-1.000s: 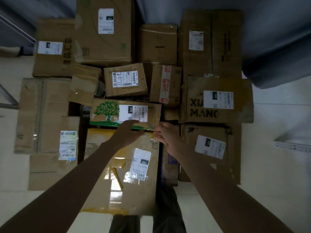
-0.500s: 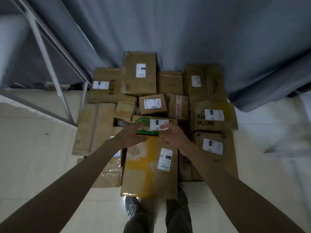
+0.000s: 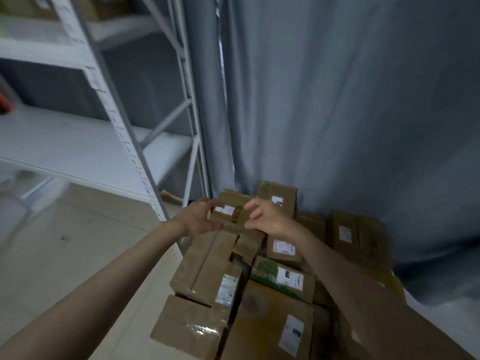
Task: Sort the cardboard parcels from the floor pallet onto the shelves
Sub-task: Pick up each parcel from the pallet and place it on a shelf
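Several taped cardboard parcels lie piled on the floor at the lower middle. At the back left of the pile sits a brown parcel (image 3: 232, 216) with a white label and dark print. My left hand (image 3: 197, 219) curls round its left end, fingers over the top and thumb on the front. My right hand (image 3: 267, 216) curls round its right end in the same way. Whether the parcel is off the pile I cannot tell. A parcel with a green tree print (image 3: 267, 268) lies untouched nearer to me.
A white metal shelf rack (image 3: 124, 141) stands at the left, its lower shelf board (image 3: 65, 152) bare where I see it. Blurred boxes sit on the top shelf. A grey curtain (image 3: 337, 100) hangs behind the pile. Pale floor tiles (image 3: 65, 255) spread at the left.
My view has swung up from the pile towards the rack. Both hands left the tree-print parcel and moved back to the brown parcel at the pile's back left.
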`<state>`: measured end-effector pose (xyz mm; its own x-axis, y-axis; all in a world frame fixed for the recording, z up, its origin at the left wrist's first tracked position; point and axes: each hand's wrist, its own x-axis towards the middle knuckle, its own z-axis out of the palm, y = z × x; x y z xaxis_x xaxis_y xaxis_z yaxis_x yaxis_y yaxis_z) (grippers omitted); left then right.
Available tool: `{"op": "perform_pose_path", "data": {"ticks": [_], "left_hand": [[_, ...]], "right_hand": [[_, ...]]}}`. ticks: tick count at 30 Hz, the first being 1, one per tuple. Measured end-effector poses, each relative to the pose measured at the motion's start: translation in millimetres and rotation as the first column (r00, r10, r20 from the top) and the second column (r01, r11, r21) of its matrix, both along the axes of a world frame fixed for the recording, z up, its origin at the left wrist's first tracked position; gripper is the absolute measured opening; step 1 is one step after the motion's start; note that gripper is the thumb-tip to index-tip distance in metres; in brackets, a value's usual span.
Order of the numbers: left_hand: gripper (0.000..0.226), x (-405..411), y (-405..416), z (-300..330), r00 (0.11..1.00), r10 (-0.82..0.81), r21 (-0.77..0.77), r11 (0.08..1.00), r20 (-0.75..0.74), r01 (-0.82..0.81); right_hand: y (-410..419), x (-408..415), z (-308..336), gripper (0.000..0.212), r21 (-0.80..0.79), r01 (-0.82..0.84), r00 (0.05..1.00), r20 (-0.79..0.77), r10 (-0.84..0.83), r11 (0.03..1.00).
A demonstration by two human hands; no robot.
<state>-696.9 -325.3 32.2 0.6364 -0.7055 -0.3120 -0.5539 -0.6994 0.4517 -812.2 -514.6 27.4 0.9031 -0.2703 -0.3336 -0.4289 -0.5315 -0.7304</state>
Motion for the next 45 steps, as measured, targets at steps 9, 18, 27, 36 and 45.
{"op": "perform_pose_path", "data": {"ticks": [9, 18, 27, 36, 45], "left_hand": [[0.068, 8, 100, 96, 0.961, 0.180, -0.023, 0.984, 0.208, -0.179], [0.065, 34, 230, 166, 0.876, 0.377, -0.118, 0.926, 0.302, -0.358], [0.066, 94, 385, 197, 0.828, 0.439, -0.122, 0.897, 0.349, -0.424], [0.065, 169, 496, 206, 0.833, 0.441, -0.150, 0.897, 0.335, -0.415], [0.065, 253, 515, 197, 0.863, 0.384, -0.181, 0.922, 0.329, -0.341]], "right_hand": [[73, 42, 99, 0.044, -0.139, -0.235, 0.948, 0.185, 0.258, 0.962], [194, 102, 174, 0.048, -0.258, -0.382, 0.849, 0.281, 0.448, 0.887], [339, 183, 200, 0.048, -0.316, -0.436, 0.791, 0.312, 0.526, 0.843], [449, 254, 206, 0.047, -0.308, -0.386, 0.805, 0.348, 0.481, 0.869], [477, 337, 210, 0.048, -0.392, -0.333, 0.820, 0.329, 0.468, 0.858]]}}
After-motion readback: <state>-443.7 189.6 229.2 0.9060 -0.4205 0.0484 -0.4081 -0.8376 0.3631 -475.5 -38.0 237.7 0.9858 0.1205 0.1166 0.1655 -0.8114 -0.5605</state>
